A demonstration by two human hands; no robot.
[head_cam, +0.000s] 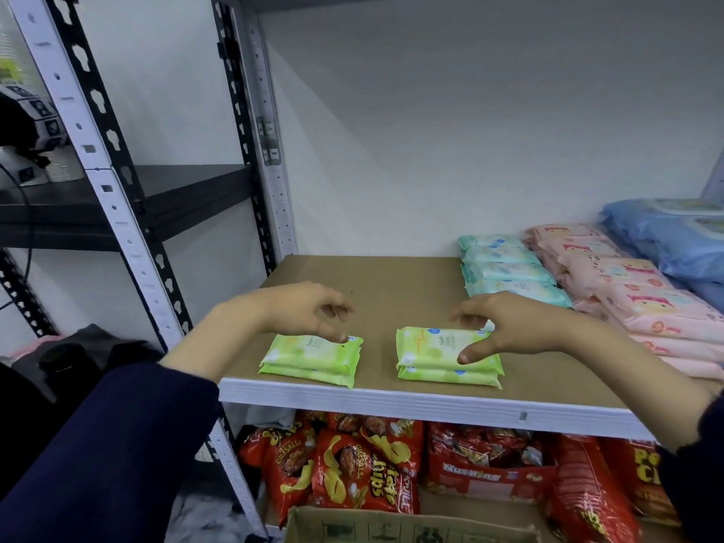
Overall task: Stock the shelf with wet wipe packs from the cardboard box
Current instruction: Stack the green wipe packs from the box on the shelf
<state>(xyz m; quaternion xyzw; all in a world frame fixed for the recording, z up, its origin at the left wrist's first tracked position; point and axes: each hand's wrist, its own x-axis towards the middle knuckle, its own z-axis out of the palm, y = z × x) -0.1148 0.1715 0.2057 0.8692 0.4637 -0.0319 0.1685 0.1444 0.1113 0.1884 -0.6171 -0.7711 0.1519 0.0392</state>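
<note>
We face a white metal rack against a pale wall; its brown shelf board (pixel 391 276) carries our stock, with red snack bags (pixel 352 464) on the level below and the cardboard box (pixel 391 527) at the bottom edge of the head view.

On the board, two small stacks of green wet wipe packs lie near the front edge: the left stack (pixel 309 360) and the right stack (pixel 446 358), apart from each other. Teal packs (pixel 509 268), pink packs (pixel 627 291) and blue packs (pixel 674 241) are lined up to the right.

Our left hand (pixel 301 307) hovers with fingers loosely curled and spread, gripping nothing, thumb tip touching or just over the left stack's rear corner. Our right hand (pixel 509 323) is spread over the right stack, thumb on the top pack and fingers at its far edge; whether it pinches or merely rests, we cannot tell.

The risk, we judge: both stacks sit close to the front lip, so a careless nudge or a dragging sleeve could slide the top pack off and drop it toward the box.
</note>
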